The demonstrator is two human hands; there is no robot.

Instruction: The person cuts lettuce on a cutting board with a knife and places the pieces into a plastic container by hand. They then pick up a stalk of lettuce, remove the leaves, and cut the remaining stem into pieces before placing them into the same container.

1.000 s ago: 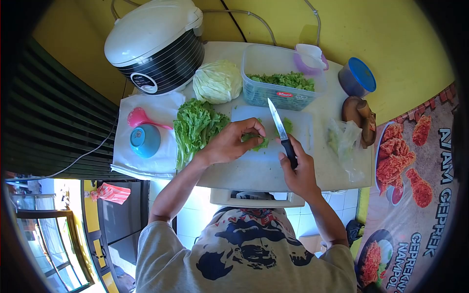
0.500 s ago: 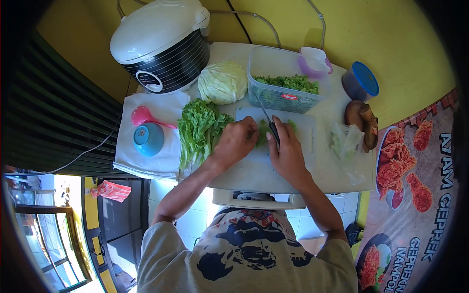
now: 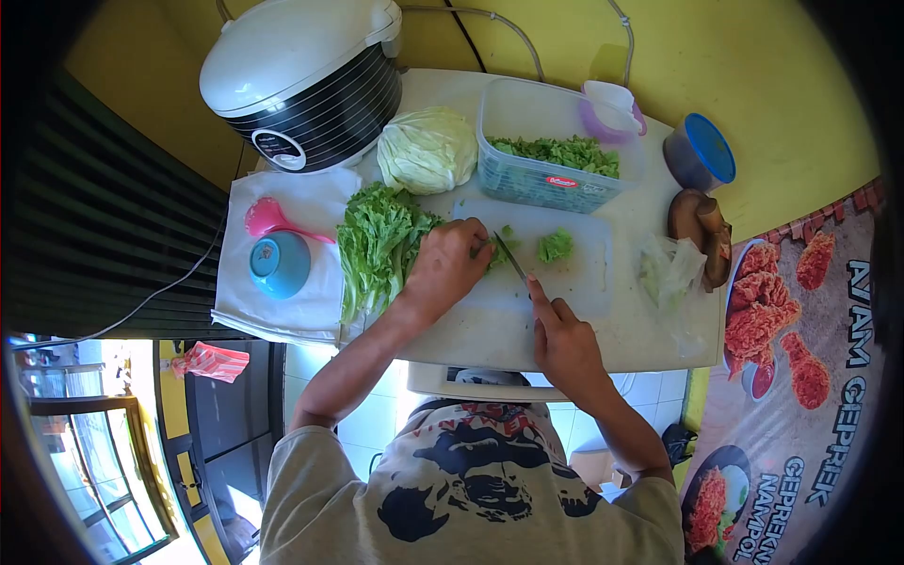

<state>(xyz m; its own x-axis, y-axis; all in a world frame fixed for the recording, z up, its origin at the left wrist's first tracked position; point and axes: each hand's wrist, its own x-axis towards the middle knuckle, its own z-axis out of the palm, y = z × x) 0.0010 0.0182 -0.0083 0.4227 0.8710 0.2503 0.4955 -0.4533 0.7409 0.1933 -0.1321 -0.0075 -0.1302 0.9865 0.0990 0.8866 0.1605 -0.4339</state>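
Observation:
My right hand (image 3: 571,347) grips a knife (image 3: 509,256), its blade angled up and left over the white cutting board (image 3: 586,273). The blade tip is close to the fingers of my left hand (image 3: 450,261). Those fingers are curled over green lettuce at the board's left part, mostly hidden under them. A small cut piece of lettuce (image 3: 556,246) lies on the board to the right of the blade. Left of my left hand rests a bunch of leafy lettuce (image 3: 379,247). Behind the board stands a clear plastic container (image 3: 537,188) holding chopped lettuce.
A cabbage (image 3: 428,151) sits beside the rice cooker (image 3: 311,113) at the back left. On a white cloth (image 3: 235,315) are a pink ladle (image 3: 266,217) and a blue bowl (image 3: 281,266). To the right are a plastic bag (image 3: 670,268) and a blue-lidded tub (image 3: 699,153).
My right hand has moved down and right with the knife, drawing the blade lower. The lettuce piece on the board is now uncovered. My left hand has barely moved.

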